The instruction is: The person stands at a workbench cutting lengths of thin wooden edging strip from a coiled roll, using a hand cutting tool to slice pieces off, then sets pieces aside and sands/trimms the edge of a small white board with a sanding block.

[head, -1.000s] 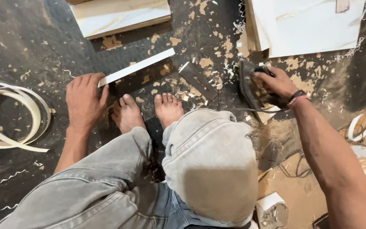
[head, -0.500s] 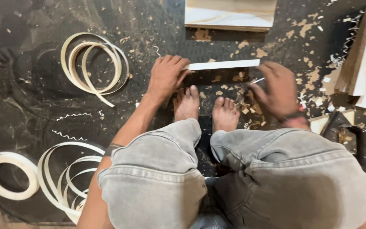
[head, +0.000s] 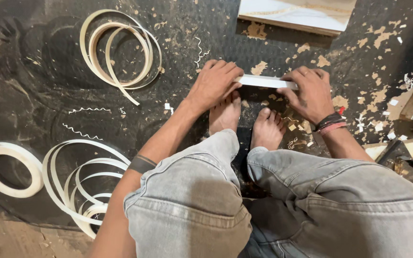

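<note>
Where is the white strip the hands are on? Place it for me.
In the head view, upper centre: the white strip lies on the dark floor between the left hand and right hand, just beyond the bare toes.

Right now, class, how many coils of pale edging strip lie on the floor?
3: a loose coil at upper left, a tight roll at far left, a loose coil beside it. Others may lie outside view.

No packages, labels, signs or screens are showing anywhere in this view.
</note>
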